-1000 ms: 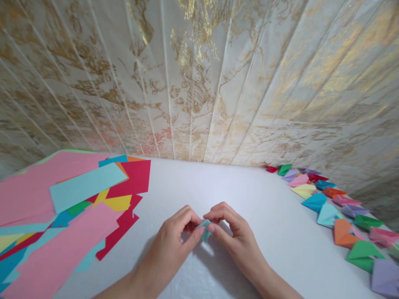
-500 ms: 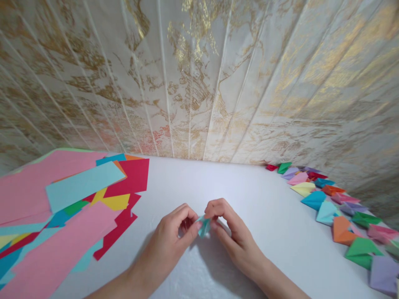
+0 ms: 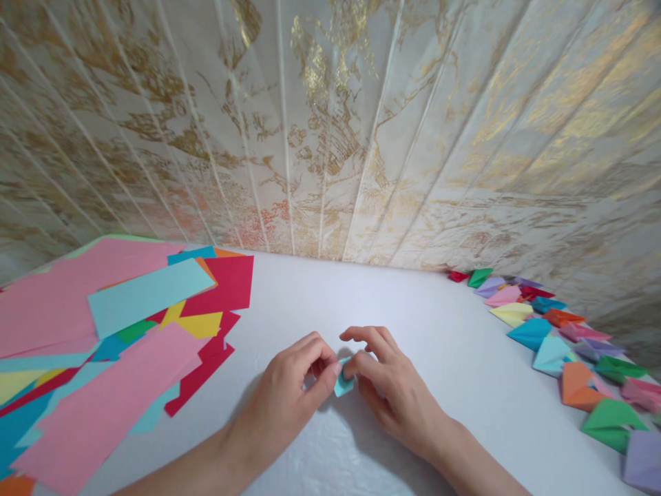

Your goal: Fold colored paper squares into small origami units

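A small light blue folded paper point(image 3: 343, 387) is held just above the white table, between my two hands. My left hand point(image 3: 297, 375) is closed, its thumb and forefinger pinching the paper's left side. At the paper's right side is my right hand point(image 3: 395, 389), its fingers apart. Its forefinger is raised and stretched out over the paper, while another bent fingertip presses into the fold. The right thumb is partly hidden below the fingers, and I cannot tell whether it touches the paper.
Cut paper strips and sheets lie heaped on the left, among them a pink strip point(image 3: 124, 399), a light blue strip point(image 3: 152, 296) and a red sheet point(image 3: 230, 282). Several folded paper pieces, such as an orange one point(image 3: 577, 384), line the right edge. A gold-patterned curtain point(image 3: 330, 138) hangs behind the table point(image 3: 304, 296).
My right forefinger has lifted off the paper and straightened, and another right finger now pushes into the fold. My left hand keeps its pinch. The whole view has shifted slightly.
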### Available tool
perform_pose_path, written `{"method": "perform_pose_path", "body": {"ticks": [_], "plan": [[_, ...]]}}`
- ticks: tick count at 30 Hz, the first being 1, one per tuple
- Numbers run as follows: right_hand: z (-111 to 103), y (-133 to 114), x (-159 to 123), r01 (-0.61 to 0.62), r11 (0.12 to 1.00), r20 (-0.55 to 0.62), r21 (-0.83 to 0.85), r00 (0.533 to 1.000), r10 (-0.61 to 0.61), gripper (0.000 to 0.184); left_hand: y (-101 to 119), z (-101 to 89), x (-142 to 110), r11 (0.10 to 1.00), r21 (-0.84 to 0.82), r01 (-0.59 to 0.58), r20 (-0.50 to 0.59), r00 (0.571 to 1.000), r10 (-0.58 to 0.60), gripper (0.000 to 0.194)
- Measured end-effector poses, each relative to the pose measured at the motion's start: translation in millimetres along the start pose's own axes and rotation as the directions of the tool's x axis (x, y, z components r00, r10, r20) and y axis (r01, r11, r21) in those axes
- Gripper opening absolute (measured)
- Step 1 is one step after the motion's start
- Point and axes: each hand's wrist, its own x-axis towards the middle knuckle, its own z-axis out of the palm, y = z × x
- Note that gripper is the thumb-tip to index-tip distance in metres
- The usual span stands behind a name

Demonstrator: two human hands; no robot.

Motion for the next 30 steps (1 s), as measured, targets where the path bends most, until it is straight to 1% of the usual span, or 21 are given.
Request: {"method": "perform_pose_path", "body": {"ticks": [2,4,7,10,11,13,16,18,19,20,22,24,25,27,28,30], "plan": [[-1.0,-1.8,0.8,0.019,0.999,0.018,0.040,1.000,-0.020,0.049,-0.5,0.0,-0.4,1.000,0.002,-0.006,-0.002,1.000,0.006,0.021],[-1.8,-3.8,1.5,0.013,0.996,0.011,0.088,1.000,-0.014,0.049,-0.8,0.0,-1.0,1.000,0.003,-0.010,-0.008,1.000,0.010,0.020],[-2.3,-6.1,2.2,-0.028,0.988,0.000,0.150,1.000,0.029,0.045,-0.9,-0.2,-1.4,1.000,0.000,-0.003,-0.011,1.000,0.003,0.020],[-1.4,-6.4,2.3,-0.024,0.985,0.013,0.170,1.000,0.023,0.038,-0.8,-0.4,-1.0,1.000,-0.020,-0.002,-0.016,1.000,0.002,0.020],[-0.7,-6.0,2.2,-0.013,0.986,-0.002,0.169,1.000,0.013,0.035,-0.7,-0.3,-0.9,1.000,-0.027,-0.005,-0.020,1.000,0.005,0.020],[0.8,-4.7,1.8,0.001,0.986,-0.077,0.165,0.997,0.011,0.030,-0.5,0.0,-1.2,0.999,-0.040,-0.021,-0.030,0.999,0.020,0.020],[2.4,-3.2,1.0,-0.029,0.984,-0.207,0.177,0.976,0.066,0.032,-0.7,1.9,-3.7,0.996,-0.054,-0.074,-0.036,0.997,0.072,0.014],[2.6,-3.6,0.6,-0.022,0.988,-0.244,0.151,0.968,0.059,0.033,-0.9,3.6,-6.2,0.993,-0.065,-0.097,-0.041,0.995,0.095,0.009],[2.5,-4.3,0.5,-0.002,0.993,-0.256,0.117,0.966,0.032,0.032,-0.8,4.3,-7.3,0.993,-0.082,-0.084,-0.054,0.995,0.080,0.006],[2.2,-5.3,0.4,0.024,0.997,-0.272,0.071,0.962,-0.004,0.030,-0.3,4.8,-8.1,0.992,-0.117,-0.053,-0.070,0.997,0.045,0.008],[1.8,-7.3,0.0,0.068,0.997,-0.308,-0.025,0.949,-0.072,0.028,1.4,5.0,-8.3,0.967,-0.244,0.065,-0.068,0.994,-0.084,0.025],[1.5,-8.8,-0.2,0.093,0.991,-0.322,-0.095,0.939,-0.119,0.028,3.6,4.9,-6.5,0.896,-0.393,0.206,0.017,0.976,-0.217,0.037],[1.5,-9.1,-0.3,0.104,0.988,-0.317,-0.117,0.939,-0.136,0.028,4.4,5.0,-5.1,0.854,-0.453,0.256,0.077,0.965,-0.249,0.039],[1.7,-9.1,-0.2,0.105,0.985,-0.295,-0.135,0.945,-0.141,0.028,4.9,5.7,-2.2,0.793,-0.531,0.298,0.160,0.955,-0.251,0.041],[1.9,-8.9,-0.1,0.095,0.987,-0.287,-0.131,0.949,-0.130,0.029,4.4,6.3,-1.1,0.775,-0.559,0.294,0.171,0.956,-0.239,0.039],[2.6,-8.7,0.1,0.064,0.994,-0.279,-0.091,0.956,-0.087,0.032,2.4,7.7,-0.1,0.759,-0.589,0.277,0.152,0.961,-0.232,0.037]]}}
